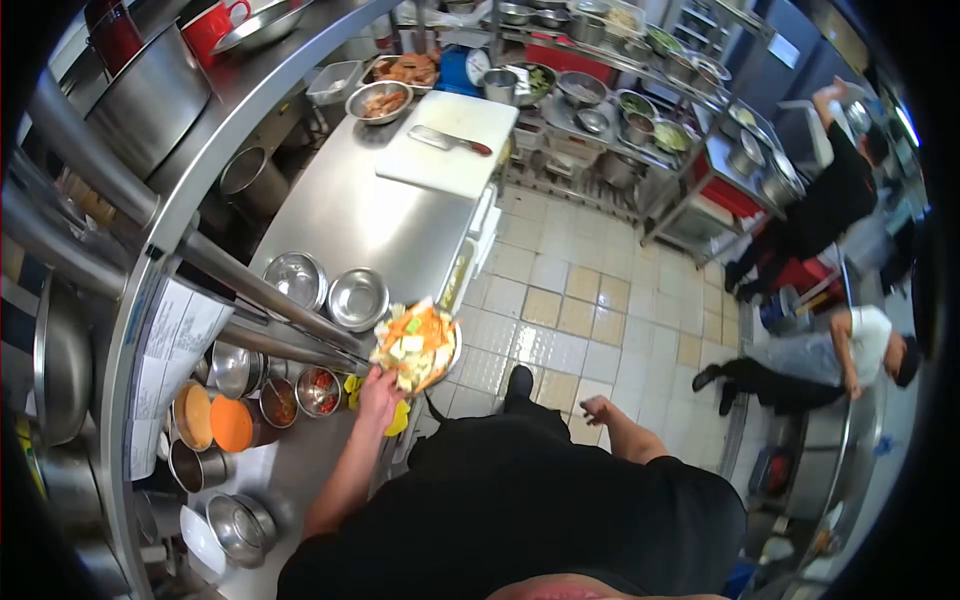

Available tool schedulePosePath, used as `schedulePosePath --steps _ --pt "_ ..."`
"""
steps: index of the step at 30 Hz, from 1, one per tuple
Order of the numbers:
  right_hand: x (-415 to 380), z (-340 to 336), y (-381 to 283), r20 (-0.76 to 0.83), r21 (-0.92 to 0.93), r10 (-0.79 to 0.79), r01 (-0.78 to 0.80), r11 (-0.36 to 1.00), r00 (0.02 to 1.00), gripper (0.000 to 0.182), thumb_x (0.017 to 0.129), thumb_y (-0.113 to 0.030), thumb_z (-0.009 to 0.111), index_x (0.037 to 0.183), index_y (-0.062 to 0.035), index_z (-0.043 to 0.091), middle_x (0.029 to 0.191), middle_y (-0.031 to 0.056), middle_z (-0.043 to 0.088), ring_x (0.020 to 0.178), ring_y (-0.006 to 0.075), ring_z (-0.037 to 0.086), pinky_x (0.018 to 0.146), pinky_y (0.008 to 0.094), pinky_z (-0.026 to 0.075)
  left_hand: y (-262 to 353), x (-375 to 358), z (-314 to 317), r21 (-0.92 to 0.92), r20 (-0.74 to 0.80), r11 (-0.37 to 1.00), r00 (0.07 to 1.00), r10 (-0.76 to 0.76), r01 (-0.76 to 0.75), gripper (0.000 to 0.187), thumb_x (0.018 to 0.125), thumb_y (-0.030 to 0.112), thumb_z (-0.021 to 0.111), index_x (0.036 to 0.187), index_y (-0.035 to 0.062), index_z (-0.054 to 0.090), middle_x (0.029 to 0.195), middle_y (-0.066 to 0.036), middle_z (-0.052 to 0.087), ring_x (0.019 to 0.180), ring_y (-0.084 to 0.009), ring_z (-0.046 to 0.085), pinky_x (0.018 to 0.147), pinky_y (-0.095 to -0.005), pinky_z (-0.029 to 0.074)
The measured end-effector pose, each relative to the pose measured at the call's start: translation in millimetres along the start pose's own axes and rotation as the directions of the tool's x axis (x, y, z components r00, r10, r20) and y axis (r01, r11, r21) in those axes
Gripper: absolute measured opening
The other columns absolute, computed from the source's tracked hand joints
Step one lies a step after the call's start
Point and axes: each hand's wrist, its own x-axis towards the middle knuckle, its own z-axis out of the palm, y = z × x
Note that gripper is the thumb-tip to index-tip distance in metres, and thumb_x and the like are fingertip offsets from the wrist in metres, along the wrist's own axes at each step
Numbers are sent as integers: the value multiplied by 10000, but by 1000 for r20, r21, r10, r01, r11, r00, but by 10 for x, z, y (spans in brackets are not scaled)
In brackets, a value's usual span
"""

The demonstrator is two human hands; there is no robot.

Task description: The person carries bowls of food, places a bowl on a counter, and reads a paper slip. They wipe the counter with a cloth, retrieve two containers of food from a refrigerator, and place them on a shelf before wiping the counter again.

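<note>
My left hand (380, 397) grips the near edge of a bowl heaped with cut vegetables (415, 345), orange, white and green pieces, beside the steel table. The bowl itself is mostly hidden under them. My right hand (597, 410) hangs over the tiled floor to the right, fingers loosely apart and holding nothing. Two steel bowls, one (358, 299) close to the vegetables and another (295, 281) farther left, rest on the table. Farther up, a cleaver (450, 141) with a brown handle lies on a white cutting board (440, 172).
A metal shelf post (270, 292) crosses close on my left. Pots and sauce containers (231, 424) stand at lower left. Shelves with food bowls (583, 89) line the back. Two people (830, 200) (815, 365) are at the right.
</note>
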Motion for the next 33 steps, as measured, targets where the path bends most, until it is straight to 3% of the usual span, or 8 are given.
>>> schedulePosePath --steps 4,10,16,19,23,24,29,33 --pt "239 -828 -303 -31 0 60 -60 998 998 370 861 -331 464 1050 -30 565 1063 110 646 576 230 630 450 359 460 300 968 692 -83 -193 979 966 169 -188 192 894 100 512 1083 78 483 1037 -82 600 840 -202 625 667 -321 532" --pt "536 -1835 -1155 -77 137 -95 105 985 992 336 865 -273 474 1062 -9 535 1045 160 635 609 243 634 451 337 465 1014 2655 1093 -159 -433 866 822 371 -475 229 879 88 553 1072 46 437 1093 -146 550 913 -279 612 754 -389 568" --pt "982 -2302 -1919 -39 9 -438 439 898 898 277 839 -224 499 953 19 566 887 149 636 610 240 633 414 313 441 1755 4091 953 -125 -663 813 658 358 -569 325 855 81 589 1114 -6 412 1077 -178 532 932 -316 587 715 -422 585" --pt "788 -2260 -2217 -198 238 -281 324 916 939 300 834 -233 488 949 30 575 856 143 629 595 238 633 415 326 450 1796 5207 33 -69 -605 801 664 440 -594 441 819 105 637 1182 -39 431 1084 -182 528 925 -320 579 697 -406 589" --pt "741 -2263 -2257 -204 128 -217 246 961 955 362 855 -284 450 934 37 598 877 140 654 592 231 638 434 346 465 2096 4783 834 -154 -695 806 642 322 -571 385 887 163 549 1187 -65 472 1166 -145 570 996 -309 596 792 -385 563" --pt "656 -2269 -2273 -224 131 -160 192 973 961 358 815 -279 469 898 39 608 761 149 626 558 225 611 438 355 454 1964 5767 -343 -180 -606 784 695 387 -594 397 866 157 581 1158 -92 480 1150 -178 566 989 -329 596 796 -403 564" --pt "579 -2424 -2143 -172 50 56 -48 998 983 393 779 -282 446 894 52 617 690 176 607 565 248 605 459 382 446 2100 5393 377 -78 -760 857 586 280 -510 449 831 199 613 1107 -134 492 1072 -201 574 927 -319 606 774 -370 581" --pt "732 -2642 -2096 -159 -30 -31 27 999 987 391 788 -293 453 895 42 623 735 178 622 595 249 616 490 396 463 1997 4983 736 -150 -779 874 600 183 -462 622 852 342 586 1232 -116 405 1191 -198 512 980 -330 592 810 -349 552"
